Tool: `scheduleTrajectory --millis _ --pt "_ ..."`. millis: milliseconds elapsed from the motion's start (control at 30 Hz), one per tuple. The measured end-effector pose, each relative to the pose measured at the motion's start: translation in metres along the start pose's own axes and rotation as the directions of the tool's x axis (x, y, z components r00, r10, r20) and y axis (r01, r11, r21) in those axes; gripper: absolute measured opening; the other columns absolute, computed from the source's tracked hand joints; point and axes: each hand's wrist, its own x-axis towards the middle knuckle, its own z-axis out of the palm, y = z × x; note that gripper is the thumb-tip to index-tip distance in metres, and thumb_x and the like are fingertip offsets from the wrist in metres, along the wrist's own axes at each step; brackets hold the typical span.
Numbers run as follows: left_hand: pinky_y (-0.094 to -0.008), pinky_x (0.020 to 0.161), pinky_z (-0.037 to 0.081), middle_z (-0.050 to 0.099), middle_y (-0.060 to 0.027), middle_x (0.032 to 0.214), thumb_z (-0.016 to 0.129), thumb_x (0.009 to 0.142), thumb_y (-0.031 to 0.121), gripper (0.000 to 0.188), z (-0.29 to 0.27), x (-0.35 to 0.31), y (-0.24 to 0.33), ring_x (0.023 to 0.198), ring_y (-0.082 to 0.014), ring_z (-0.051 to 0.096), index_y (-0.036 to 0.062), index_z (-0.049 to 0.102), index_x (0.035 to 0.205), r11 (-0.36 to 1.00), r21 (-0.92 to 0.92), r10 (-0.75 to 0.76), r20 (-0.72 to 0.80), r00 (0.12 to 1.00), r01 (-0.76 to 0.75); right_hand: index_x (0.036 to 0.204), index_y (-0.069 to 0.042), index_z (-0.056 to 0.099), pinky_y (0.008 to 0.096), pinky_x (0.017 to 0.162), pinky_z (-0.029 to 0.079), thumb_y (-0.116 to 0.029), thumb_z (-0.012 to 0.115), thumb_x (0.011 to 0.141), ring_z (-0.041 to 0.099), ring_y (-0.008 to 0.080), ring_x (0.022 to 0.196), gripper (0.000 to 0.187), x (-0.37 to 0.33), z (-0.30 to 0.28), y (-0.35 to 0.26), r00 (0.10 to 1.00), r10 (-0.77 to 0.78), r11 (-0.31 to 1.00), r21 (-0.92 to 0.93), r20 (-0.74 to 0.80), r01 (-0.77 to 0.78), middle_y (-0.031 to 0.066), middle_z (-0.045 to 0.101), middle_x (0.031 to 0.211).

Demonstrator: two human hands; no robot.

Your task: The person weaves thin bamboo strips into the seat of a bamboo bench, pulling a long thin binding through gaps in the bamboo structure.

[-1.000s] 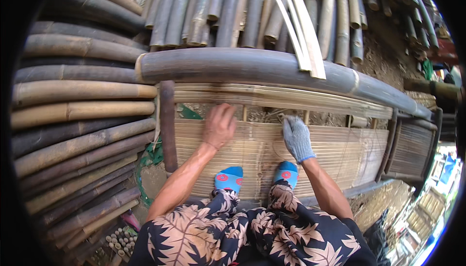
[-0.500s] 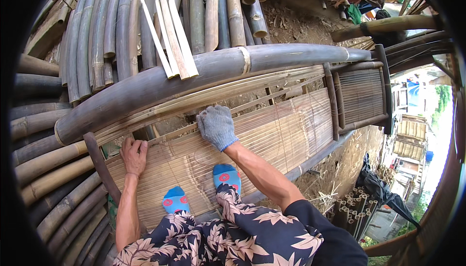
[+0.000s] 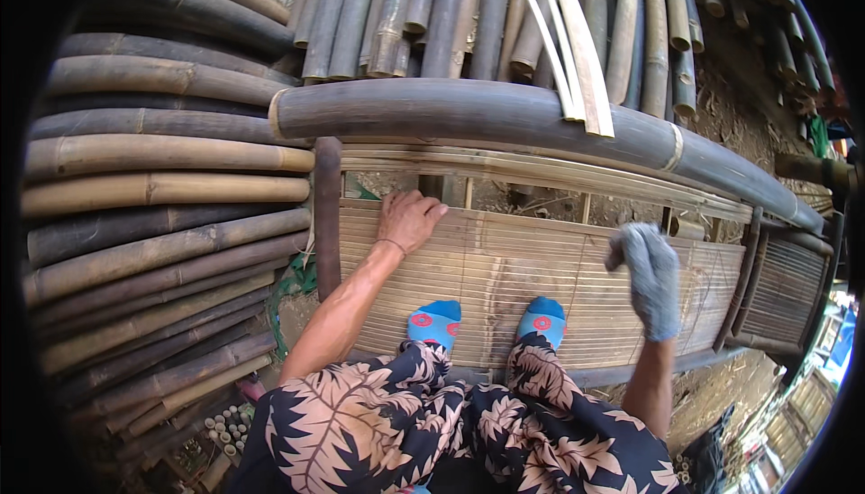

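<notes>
Light bamboo slats (image 3: 505, 251) lie side by side between dark bamboo frame pieces, forming a long panel under my feet. My bare left hand (image 3: 407, 222) rests at the panel's far edge near its left end, fingers curled over the edge slat. Raised above the right part of the panel is my right hand (image 3: 651, 273), in a grey knitted glove. Its fingers are bent in and nothing shows in them; the palm side is hidden. Beyond the far edge runs a gap with short crosspieces, then a band of thin bamboo strips (image 3: 541, 163).
A thick dark bamboo pole (image 3: 432, 116) runs along the far side, with pale split strips (image 3: 581, 62) lying across it. Bamboo poles (image 3: 180, 156) are stacked at left, and more (image 3: 360, 17) lie beyond. A slatted end section (image 3: 782, 287) stands at far right.
My gloved right hand has lifted off the slat edge and moved right. My left hand stays on the edge, slightly farther along. The view has turned, and the loose strip in the gap no longer shows.
</notes>
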Motion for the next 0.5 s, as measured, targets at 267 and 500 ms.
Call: scheduleTrajectory --millis 267,500 --pt "-0.0443 0.086 0.055 0.064 -0.0172 0.108 0.059 0.088 0.01 0.028 -0.027 -0.008 0.129 0.102 -0.0303 0.063 0.0016 0.064 0.114 0.83 -0.452 0.272 -0.184 0.944 -0.327 0.089 0.0 0.071 0.0331 0.057 0.047 -0.021 0.063 0.095 0.056 0.0139 0.059 0.023 -0.032 -0.076 -0.06 0.78 -0.569 0.82 -0.245 -0.26 0.517 0.0031 0.059 0.058" --pt "-0.0455 0.088 0.051 0.067 -0.0201 0.104 0.047 0.087 0.004 0.027 -0.034 0.031 0.037 0.097 -0.0381 0.064 0.0003 0.07 0.101 0.949 -0.263 -0.151 0.105 0.983 0.174 0.083 -0.01 0.075 0.0402 0.075 0.055 -0.026 0.069 0.085 0.068 0.0305 0.081 0.016 0.061 0.037 0.084 0.99 -0.035 0.651 -0.755 -0.139 -0.083 0.0141 0.07 0.085"
